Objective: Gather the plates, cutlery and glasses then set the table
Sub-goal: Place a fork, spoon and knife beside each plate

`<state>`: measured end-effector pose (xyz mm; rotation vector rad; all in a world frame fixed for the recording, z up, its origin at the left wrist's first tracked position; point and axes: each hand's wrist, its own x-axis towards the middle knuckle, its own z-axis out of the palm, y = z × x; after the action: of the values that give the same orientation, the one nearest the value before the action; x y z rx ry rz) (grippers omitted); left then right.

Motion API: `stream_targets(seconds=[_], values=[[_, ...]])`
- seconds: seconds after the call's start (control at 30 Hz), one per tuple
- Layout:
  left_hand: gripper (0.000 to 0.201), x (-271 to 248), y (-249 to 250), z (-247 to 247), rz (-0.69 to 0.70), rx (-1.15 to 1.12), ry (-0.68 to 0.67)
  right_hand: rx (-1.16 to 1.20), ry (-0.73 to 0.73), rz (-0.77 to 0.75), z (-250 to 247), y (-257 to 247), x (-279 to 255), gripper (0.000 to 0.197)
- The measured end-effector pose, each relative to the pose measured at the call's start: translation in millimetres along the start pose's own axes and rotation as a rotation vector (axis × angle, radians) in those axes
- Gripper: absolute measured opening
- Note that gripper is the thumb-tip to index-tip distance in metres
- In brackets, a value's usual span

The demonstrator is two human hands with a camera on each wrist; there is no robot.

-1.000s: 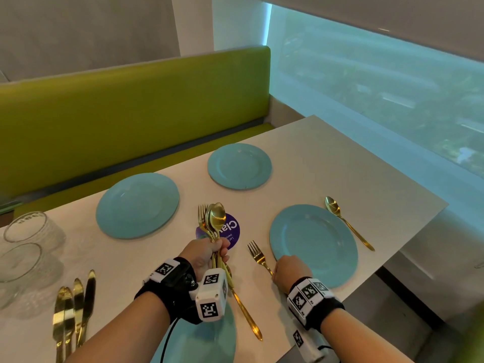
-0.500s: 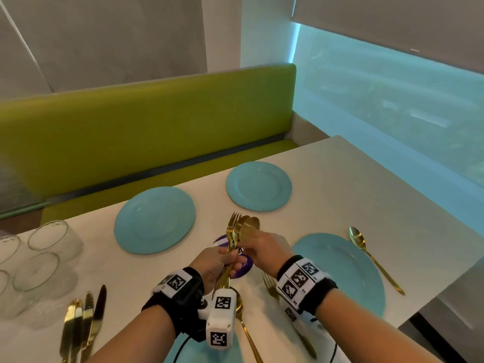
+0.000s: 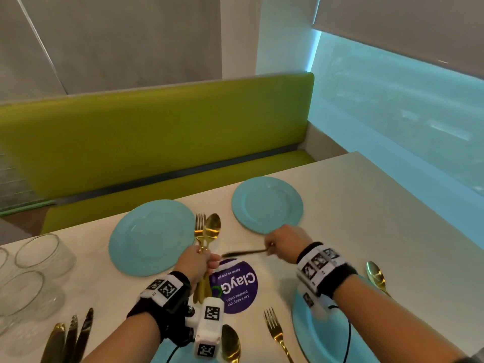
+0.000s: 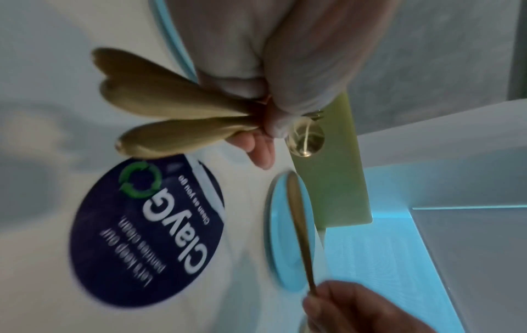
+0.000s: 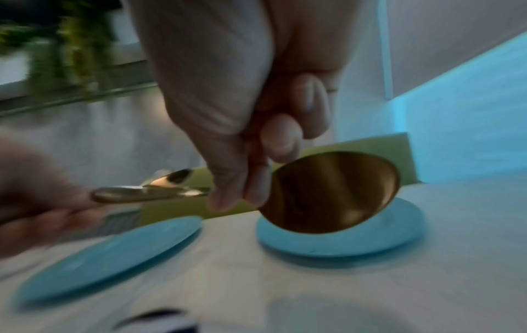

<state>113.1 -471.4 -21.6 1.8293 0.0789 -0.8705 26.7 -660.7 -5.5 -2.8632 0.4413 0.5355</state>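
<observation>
- Since half a second ago the right hand (image 3: 284, 241) has pulled one spoon (image 3: 245, 252) out of the bunch and swung away toward the far right plate (image 3: 267, 204); it pinches the spoon near the bowl, handle pointing back at the purple sticker (image 3: 235, 285)
- Nearest, on the near side of the sticker, a fork (image 3: 275, 334) and a second spoon (image 3: 230, 341) lie already placed beside the near plates
- Just left of the sticker, the left hand (image 3: 197, 265) is closed round the remaining cutlery bunch (image 3: 207, 231), heads upright
- Step in hand, I judge: laying spoons and forks at each setting
- Next move calls for lowering the spoon flat beside the far right plate, beyond the sticker, without striking its rim
- Knives (image 3: 68, 336) and glasses (image 3: 39, 258), well left of the sticker, are not yet laid out
</observation>
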Motion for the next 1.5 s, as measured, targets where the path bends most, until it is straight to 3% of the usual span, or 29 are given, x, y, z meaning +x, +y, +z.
stream_targets(seconds=[0.1,0.23,0.4,0.53,0.77,0.87,0.97,1.03,1.07,1.17,1.23,1.33,1.4,1.5], values=[[0.018,13.3,9.6,-7.4,0.017,0.015,0.051,0.165,0.108,0.292,-14.4,55.6,22.7,0.022],[0.017,24.1,14.7,-5.0,0.012,0.04,0.023,0.181,0.09,0.611,-15.7,126.4,49.7,0.033],[0.019,34.1,20.6,6.7,0.009,0.046,-0.046,0.268,0.124,0.779,3.2,168.5,70.5,0.007],[0.018,47.0,29.0,14.7,0.028,0.024,-0.071,0.263,0.128,0.751,12.4,176.1,89.7,0.017],[0.017,70.8,42.9,22.6,0.048,0.0,-0.088,0.35,0.183,0.801,12.0,180.5,130.2,0.007],[0.016,81.7,48.3,23.2,0.063,-0.015,-0.087,0.351,0.22,0.81,10.2,181.3,145.5,0.031],[0.015,88.5,50.7,23.1,0.068,-0.033,-0.086,0.372,0.192,0.783,4.6,181.3,156.5,0.016],[0.014,90.3,50.0,23.4,0.064,-0.036,-0.086,0.299,0.141,0.758,5.4,184.3,162.0,0.023],[0.014,90.9,49.0,23.6,0.061,-0.039,-0.086,0.272,0.144,0.759,5.1,184.1,163.6,0.013],[0.015,91.1,46.8,24.2,0.055,-0.042,-0.082,0.426,0.292,0.799,1.5,177.9,162.5,0.041],[0.016,91.8,45.5,24.0,0.053,-0.043,-0.077,0.394,0.269,0.809,-2.2,176.2,158.5,0.044],[0.018,90.3,44.9,22.1,0.046,-0.059,-0.068,0.366,0.268,0.763,-20.1,171.3,152.7,0.03],[0.018,88.4,45.6,20.7,0.043,-0.073,-0.06,0.279,0.26,0.692,-34.9,158.1,144.1,0.034],[0.019,84.9,47.5,17.5,0.04,-0.086,-0.033,0.289,0.376,0.516,-49.4,111.6,127.7,0.023]])
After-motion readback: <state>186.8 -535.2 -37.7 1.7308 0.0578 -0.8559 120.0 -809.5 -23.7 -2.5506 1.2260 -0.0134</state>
